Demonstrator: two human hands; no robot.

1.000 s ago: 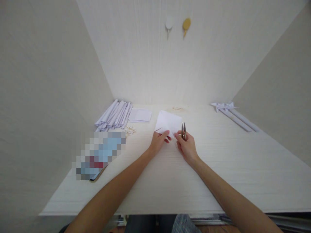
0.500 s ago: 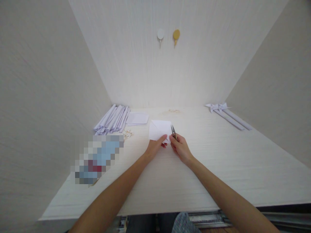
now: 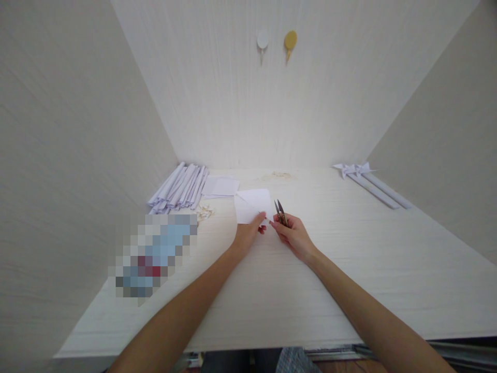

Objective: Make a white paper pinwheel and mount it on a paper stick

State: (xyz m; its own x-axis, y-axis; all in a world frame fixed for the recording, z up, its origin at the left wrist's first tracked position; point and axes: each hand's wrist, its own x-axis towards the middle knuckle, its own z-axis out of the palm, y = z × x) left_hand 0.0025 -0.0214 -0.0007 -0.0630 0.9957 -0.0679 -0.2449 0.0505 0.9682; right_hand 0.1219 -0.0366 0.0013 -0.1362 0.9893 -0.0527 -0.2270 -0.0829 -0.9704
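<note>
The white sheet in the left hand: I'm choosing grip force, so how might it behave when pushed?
The white sheet is probably light: the left hand holds it near one edge, thumb on top. It would likely bend rather than resist, since it looks like thin paper. It may give most readily along the diagonal line, apparently a crease.

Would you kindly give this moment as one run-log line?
left hand: holds white paper sheet; right hand: holds thread snips, tips apart; left side: rolled paper tubes; right side: paper pinwheels
</note>
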